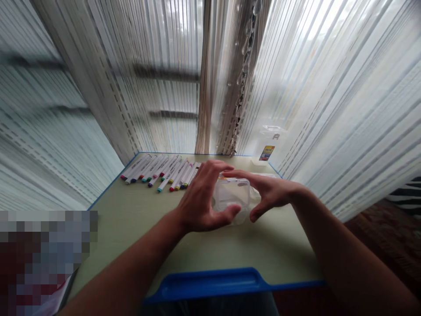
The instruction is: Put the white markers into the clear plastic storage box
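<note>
Both hands clasped on a clear plastic box [232,199] at mid-table.

Left hand [202,199] curled over the box's left end, fingers across the top and thumb pressed to the near edge; right hand [272,193] gripping the right end likewise, thumb at the near corner. Box on the pale green table [131,219], just this side of a row of capped markers [161,172] lying side by side at the far left. Sheer striped curtains [329,87] behind — a blue handle [210,283] at the near edge, a small yellow-and-red label [267,153] at the far right corner.
</note>
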The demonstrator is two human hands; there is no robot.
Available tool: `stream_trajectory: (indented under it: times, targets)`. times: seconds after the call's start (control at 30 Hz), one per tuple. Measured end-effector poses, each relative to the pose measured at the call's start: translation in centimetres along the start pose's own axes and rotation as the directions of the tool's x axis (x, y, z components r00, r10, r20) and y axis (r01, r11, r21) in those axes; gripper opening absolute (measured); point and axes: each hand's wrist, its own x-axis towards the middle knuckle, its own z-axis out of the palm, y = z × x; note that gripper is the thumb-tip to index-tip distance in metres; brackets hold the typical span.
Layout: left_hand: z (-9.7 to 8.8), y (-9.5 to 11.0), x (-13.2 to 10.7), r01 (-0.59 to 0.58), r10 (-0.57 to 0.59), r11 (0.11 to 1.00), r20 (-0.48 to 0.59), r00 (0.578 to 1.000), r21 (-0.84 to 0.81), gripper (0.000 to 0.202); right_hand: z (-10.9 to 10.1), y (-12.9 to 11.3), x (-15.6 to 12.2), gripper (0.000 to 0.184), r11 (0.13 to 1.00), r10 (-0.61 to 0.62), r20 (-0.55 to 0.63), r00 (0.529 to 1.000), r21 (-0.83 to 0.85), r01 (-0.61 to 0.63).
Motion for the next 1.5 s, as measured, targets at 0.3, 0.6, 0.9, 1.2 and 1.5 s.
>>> stream_trajectory:
  times: [0.3,0.6,0.9,1.2,1.5]
  targets:
    - [-1.6,-2.5,0.1,0.156,-0.132,0.987,0.385,0.913,-0.033,0.123,0.1,0.1,0.0,0.114,1.000,0.023,-0.034,0.999,-0.016,-0.024]
    - [-1.9,-2.8,0.4,0.178,-0.112,0.978,0.446,0.888,-0.108,0.107,0.5,0.1,0.2,0.113,0.999,0.005,-0.078,0.997,-0.039,-0.008]
    - [-2.0,-2.6,0.3,0.226,-0.142,0.968,0.502,0.853,-0.110,0.110,0.8,-0.4,0.2,0.113,0.997,-0.001,-0.107,0.994,-0.077,-0.008]
    - [-2.1,-2.3,0.5,0.227,-0.133,0.962,0.468,0.874,-0.151,0.108,1.0,-0.6,0.3,0.111,0.997,-0.005,-0.110,0.994,-0.081,-0.004]
    - [-2.2,-2.4,0.5,0.207,-0.114,0.968,0.486,0.867,-0.143,0.105,0.9,-0.3,0.2,0.113,0.998,-0.012,-0.097,0.995,-0.070,0.005]
